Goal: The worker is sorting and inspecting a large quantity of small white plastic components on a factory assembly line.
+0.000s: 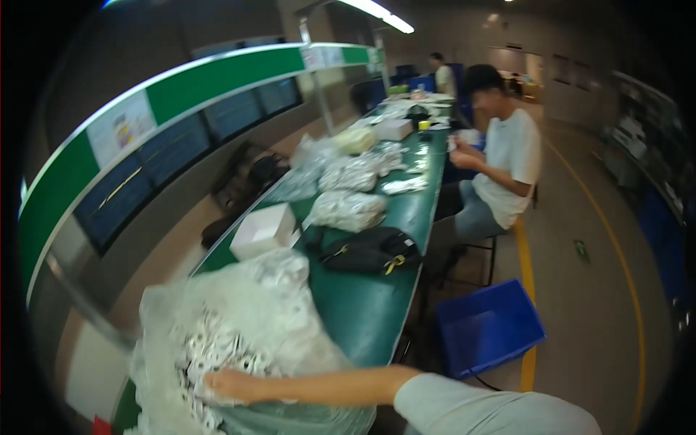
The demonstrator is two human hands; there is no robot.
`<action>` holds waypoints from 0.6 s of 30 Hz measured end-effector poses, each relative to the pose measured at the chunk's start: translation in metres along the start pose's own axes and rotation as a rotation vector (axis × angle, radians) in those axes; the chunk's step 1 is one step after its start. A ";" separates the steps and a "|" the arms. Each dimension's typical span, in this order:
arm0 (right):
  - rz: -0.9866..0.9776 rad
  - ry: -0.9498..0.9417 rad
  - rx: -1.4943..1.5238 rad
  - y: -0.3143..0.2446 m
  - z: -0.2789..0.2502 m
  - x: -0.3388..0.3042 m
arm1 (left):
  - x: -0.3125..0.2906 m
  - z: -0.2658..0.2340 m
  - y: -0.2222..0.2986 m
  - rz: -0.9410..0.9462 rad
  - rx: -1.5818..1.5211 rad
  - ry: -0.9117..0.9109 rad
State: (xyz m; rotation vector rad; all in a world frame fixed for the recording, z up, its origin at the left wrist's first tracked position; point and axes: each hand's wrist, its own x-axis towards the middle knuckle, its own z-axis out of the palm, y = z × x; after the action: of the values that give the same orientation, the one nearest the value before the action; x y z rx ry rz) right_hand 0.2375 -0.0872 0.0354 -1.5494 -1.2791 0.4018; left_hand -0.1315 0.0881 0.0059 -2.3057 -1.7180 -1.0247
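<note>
My right hand [230, 386] reaches in from the lower right, its bare forearm lying across the front of a large clear plastic bag [268, 290]. It rests on a heap of small white flat parts [217, 344] with holes, inside the wide-mouthed bag. The fingers point down among the parts and are blurred, so whether they grip one cannot be made out. The bag stands on the near end of a long green table [344, 312]. My left hand is out of the picture.
Beyond the bag are a white box [263, 230], a black bag [371, 250] and several plastic-wrapped bundles [348, 210]. A blue bin [489, 326] sits on the floor at right. A co-worker [511, 152] sits along the table; another person [444, 76] is farther off.
</note>
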 end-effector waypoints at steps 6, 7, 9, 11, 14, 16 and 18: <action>-0.027 0.011 0.268 0.002 0.097 -0.024 | -0.001 0.034 -0.004 0.168 0.516 -0.186; 0.165 -0.100 0.207 -0.008 0.094 -0.033 | -0.004 0.027 0.007 0.163 0.511 -0.184; 0.121 -0.113 0.274 0.003 0.095 -0.035 | -0.006 0.013 0.032 0.241 0.151 -0.176; 0.075 -0.151 0.350 0.002 0.099 -0.037 | -0.002 0.011 0.032 0.249 0.133 -0.164; 0.179 -0.130 0.331 -0.017 0.094 -0.049 | -0.005 0.002 0.033 0.202 0.083 -0.139; -0.313 -0.055 0.291 -0.003 0.098 -0.049 | -0.008 -0.005 0.037 0.156 0.050 -0.122; -0.260 -0.204 0.335 0.031 0.104 -0.038 | -0.006 -0.013 0.049 0.108 -0.059 -0.179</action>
State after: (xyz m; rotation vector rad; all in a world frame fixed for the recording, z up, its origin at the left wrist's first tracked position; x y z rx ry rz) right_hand 0.1593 -0.0653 -0.0455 -1.0669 -1.4648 0.5832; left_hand -0.0954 0.0596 0.0274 -2.5664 -1.6197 -0.8853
